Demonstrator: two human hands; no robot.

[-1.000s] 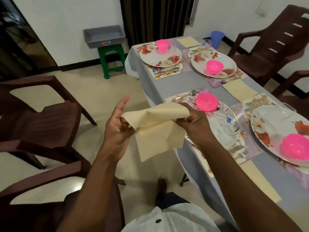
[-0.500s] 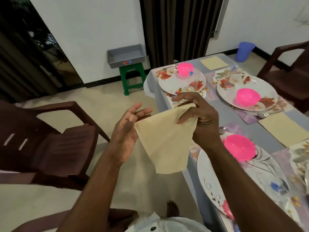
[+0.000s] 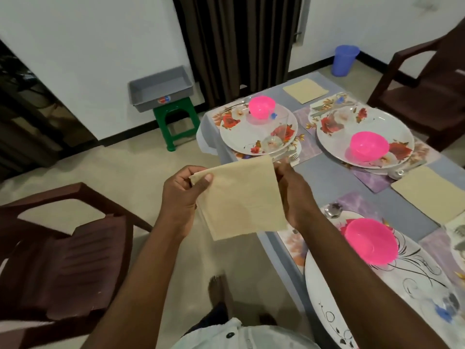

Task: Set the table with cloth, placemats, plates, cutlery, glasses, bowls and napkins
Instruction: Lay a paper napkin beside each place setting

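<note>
In mid-frame the left hand (image 3: 182, 195) and right hand (image 3: 293, 192) hold a cream napkin (image 3: 239, 197) up over the floor, just left of the bench (image 3: 334, 177) edge. Half a second ago the left hand was spread open beside the cloth; now its grip pinches the upper left corner, thumb on top. The right grip pinches the upper right corner, its fingers hidden behind the cloth. The napkin, earlier draped to a point, now hangs flat and nearly square. Behind it, at upper centre, a pink bowl (image 3: 261, 106) stands on a flowered plate (image 3: 251, 137).
</note>
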